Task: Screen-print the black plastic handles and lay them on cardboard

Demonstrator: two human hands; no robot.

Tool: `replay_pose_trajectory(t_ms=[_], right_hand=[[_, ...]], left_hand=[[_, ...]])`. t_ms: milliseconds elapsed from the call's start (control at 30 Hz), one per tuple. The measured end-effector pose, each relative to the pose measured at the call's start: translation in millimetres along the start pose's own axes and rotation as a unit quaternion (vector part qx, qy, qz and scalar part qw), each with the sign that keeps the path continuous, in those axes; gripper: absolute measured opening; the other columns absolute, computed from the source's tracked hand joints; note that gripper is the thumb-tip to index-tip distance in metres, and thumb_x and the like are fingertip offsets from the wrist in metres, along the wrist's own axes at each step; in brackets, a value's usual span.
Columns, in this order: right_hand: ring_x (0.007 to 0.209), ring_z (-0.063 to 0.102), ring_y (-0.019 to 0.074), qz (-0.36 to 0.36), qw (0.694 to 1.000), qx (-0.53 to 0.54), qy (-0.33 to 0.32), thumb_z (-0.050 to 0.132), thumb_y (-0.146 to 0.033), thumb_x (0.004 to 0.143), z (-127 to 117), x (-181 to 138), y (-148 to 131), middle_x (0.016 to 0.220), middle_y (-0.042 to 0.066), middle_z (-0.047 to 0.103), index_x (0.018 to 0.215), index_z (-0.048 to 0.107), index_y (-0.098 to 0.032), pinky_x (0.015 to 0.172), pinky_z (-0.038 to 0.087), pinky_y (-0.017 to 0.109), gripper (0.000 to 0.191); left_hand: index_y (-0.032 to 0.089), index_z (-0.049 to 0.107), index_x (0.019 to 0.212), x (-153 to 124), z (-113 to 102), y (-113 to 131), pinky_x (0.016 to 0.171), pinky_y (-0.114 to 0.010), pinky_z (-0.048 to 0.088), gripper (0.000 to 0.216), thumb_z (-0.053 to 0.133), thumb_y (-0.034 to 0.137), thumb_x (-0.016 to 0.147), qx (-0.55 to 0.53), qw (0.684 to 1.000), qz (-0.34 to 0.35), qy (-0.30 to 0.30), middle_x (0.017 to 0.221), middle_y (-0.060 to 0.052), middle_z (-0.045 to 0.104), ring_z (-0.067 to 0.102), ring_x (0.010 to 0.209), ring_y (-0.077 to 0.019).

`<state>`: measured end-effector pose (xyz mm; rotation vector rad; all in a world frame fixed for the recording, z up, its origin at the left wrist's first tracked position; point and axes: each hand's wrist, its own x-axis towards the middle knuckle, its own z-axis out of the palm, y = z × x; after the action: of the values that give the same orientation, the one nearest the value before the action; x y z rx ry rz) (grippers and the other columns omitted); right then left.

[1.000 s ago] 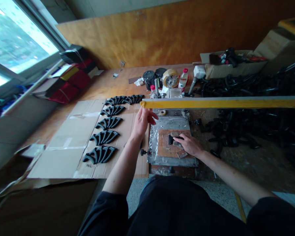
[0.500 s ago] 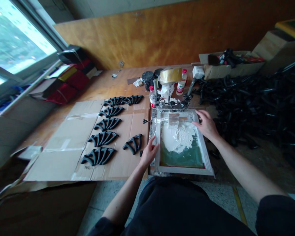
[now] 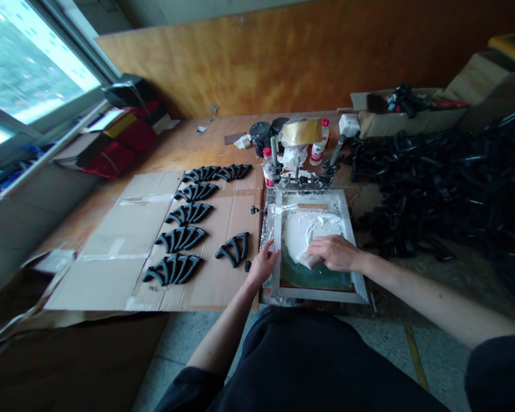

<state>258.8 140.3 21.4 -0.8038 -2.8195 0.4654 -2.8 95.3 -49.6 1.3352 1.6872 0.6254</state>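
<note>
A screen-printing frame (image 3: 349, 294) lies flat, its green mesh (image 3: 298, 277) partly covered by thick white ink (image 3: 298, 229). My right hand (image 3: 337, 253) is closed on a pale flat scraper (image 3: 311, 261), which is against the inked mesh; fingers cover much of it. At the frame's left side, my left hand (image 3: 262, 263) grips the rail, thumb towards the mesh and fingers along the outer edge. A wooden strip (image 3: 312, 207) lies across the far part of the screen. Behind the frame stands a metal hinge clamp (image 3: 300, 182).
Curved black molded parts (image 3: 174, 270) lie in rows on flattened cardboard (image 3: 98, 269) to the left. A large heap of black parts (image 3: 429, 183) fills the right. Bottles (image 3: 319, 147), a dark tub (image 3: 260, 137) and a tape roll (image 3: 301, 131) are behind the clamp.
My right hand has left the frame's right rail, moved inward and taken hold of the scraper, bringing it nearer to me over the ink. My left hand stays at the left rail.
</note>
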Motion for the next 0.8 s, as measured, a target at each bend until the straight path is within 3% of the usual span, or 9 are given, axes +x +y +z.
replay_pose_trajectory(t_ms=[167, 300, 400, 500, 567, 700, 800], right_hand=[[0.088, 0.061, 0.0187, 0.073, 0.992, -0.028, 0.1, 0.056, -0.004, 0.077, 14, 3, 0, 0.091, 0.003, 0.07, 0.091, 0.068, -0.02, 0.073, 0.044, 0.027, 0.025], [0.09, 0.064, 0.0175, 0.059, 0.995, 0.006, 0.083, 0.056, -0.007, 0.081, 23, -4, -8, 0.096, 0.002, 0.071, 0.1, 0.069, -0.023, 0.077, 0.047, 0.027, 0.028], [0.088, 0.067, 0.0181, 0.145, 0.984, 0.03, 0.099, 0.063, -0.02, 0.084, 5, 14, -4, 0.102, 0.0, 0.073, 0.112, 0.067, -0.028, 0.076, 0.05, 0.029, 0.029], [0.092, 0.067, 0.0209, 0.229, 0.96, 0.003, 0.16, 0.068, -0.028, 0.083, -29, 43, 15, 0.115, 0.002, 0.071, 0.136, 0.054, -0.032, 0.078, 0.051, 0.033, 0.055], [0.087, 0.067, 0.0215, 0.267, 0.942, -0.012, 0.203, 0.068, -0.031, 0.083, -55, 49, 37, 0.108, 0.004, 0.072, 0.141, 0.049, -0.03, 0.077, 0.05, 0.034, 0.061], [0.074, 0.065, 0.0195, 0.355, 0.878, 0.004, 0.321, 0.052, -0.035, 0.092, -86, 7, 93, 0.087, 0.006, 0.072, 0.125, 0.062, -0.018, 0.073, 0.049, 0.033, 0.038], [0.071, 0.063, 0.0192, 0.397, 0.859, 0.01, 0.324, 0.039, -0.034, 0.096, -64, -33, 112, 0.081, 0.01, 0.07, 0.101, 0.067, -0.013, 0.068, 0.048, 0.032, 0.035]], left_hand=[[0.023, 0.047, 0.142, 2, 0, -3, 0.055, -0.021, 0.036, 0.06, 0.052, 0.05, 0.088, -0.029, 0.999, 0.009, -0.017, 0.068, 0.004, 0.055, 0.049, 0.058, -0.0109], [0.023, 0.045, 0.142, 0, -1, 0, 0.051, -0.019, 0.033, 0.062, 0.052, 0.051, 0.087, -0.047, 0.999, 0.005, -0.026, 0.065, 0.005, 0.05, 0.045, 0.055, -0.0094], [0.024, 0.04, 0.145, -4, -10, 10, 0.049, -0.018, 0.034, 0.066, 0.052, 0.052, 0.087, -0.064, 0.996, 0.001, -0.057, 0.065, 0.006, 0.05, 0.045, 0.054, -0.0091], [0.024, 0.029, 0.151, -10, -30, 31, 0.045, -0.018, 0.035, 0.076, 0.054, 0.054, 0.086, -0.092, 0.988, 0.007, -0.12, 0.065, 0.006, 0.051, 0.047, 0.052, -0.0094], [0.024, 0.03, 0.151, -14, -45, 51, 0.043, -0.018, 0.036, 0.077, 0.055, 0.057, 0.086, -0.11, 0.984, 0.015, -0.142, 0.063, 0.006, 0.049, 0.047, 0.049, -0.0093], [0.021, 0.06, 0.126, -19, -68, 98, 0.046, -0.022, 0.042, 0.068, 0.033, 0.071, 0.088, -0.23, 0.966, 0.025, -0.12, 0.066, 0.0, 0.057, 0.053, 0.053, -0.0113], [0.021, 0.065, 0.112, -13, -75, 137, 0.057, -0.025, 0.05, 0.07, 0.023, 0.073, 0.09, -0.325, 0.94, 0.093, -0.052, 0.086, -0.007, 0.066, 0.063, 0.072, -0.016]])
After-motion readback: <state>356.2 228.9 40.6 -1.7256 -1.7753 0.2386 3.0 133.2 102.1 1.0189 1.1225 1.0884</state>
